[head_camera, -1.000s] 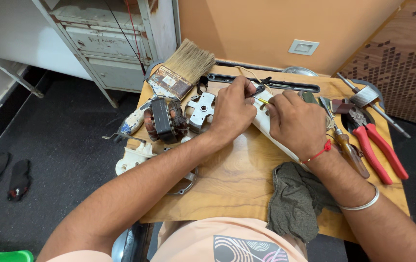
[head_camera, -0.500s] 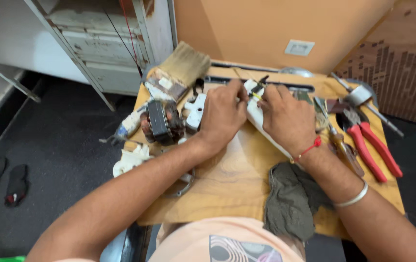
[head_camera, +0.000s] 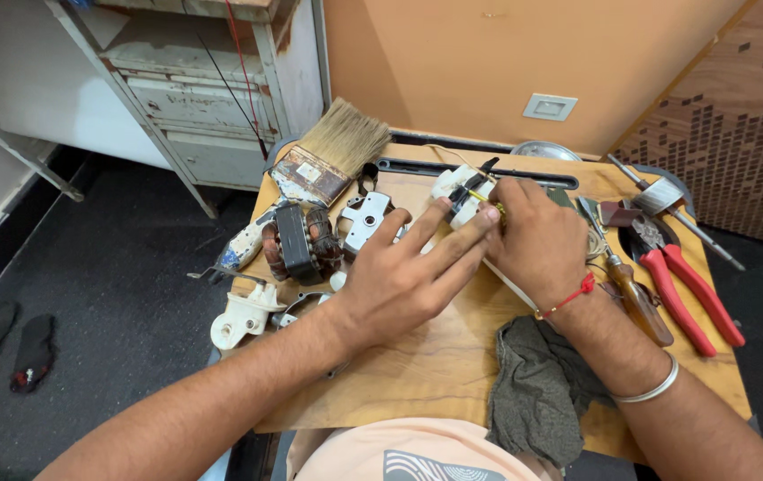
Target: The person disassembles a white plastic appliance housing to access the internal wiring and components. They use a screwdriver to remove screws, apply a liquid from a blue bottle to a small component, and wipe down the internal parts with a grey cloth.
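1. Working over a wooden desk (head_camera: pixel 417 374), the person has both hands on a white plastic appliance part (head_camera: pixel 460 189) that lies near the desk's far edge, at about its middle.
2. The left hand (head_camera: pixel 403 281) lies flat and released, fingers (head_camera: pixel 452 245) stretched forward, their tips touching the white part; it grips nothing.
3. The right hand (head_camera: pixel 537 240) is curled, its fingertips pinched on the white part where small yellow and black pieces show; a red thread circles the wrist and a metal bangle (head_camera: pixel 648 387) sits further up the forearm.
4. Left of the hands rests a motor core with copper windings (head_camera: pixel 299 242), and between it and the left hand lies a metal bracket (head_camera: pixel 365 221).
5. A broad paintbrush (head_camera: pixel 328 151) lies at the desk's far left corner.
6. A white plastic housing (head_camera: pixel 240 319) sits at the left edge, near the person's forearm.
7. On the right, red-handled pliers (head_camera: pixel 689 289) lie beside a wooden-handled screwdriver (head_camera: pixel 631 294), just right of the right wrist.
8. A grey rag (head_camera: pixel 537 387) lies crumpled on the near edge, under the right forearm.
9. A pale metal cabinet (head_camera: pixel 194 98) stands beyond the desk on the left.
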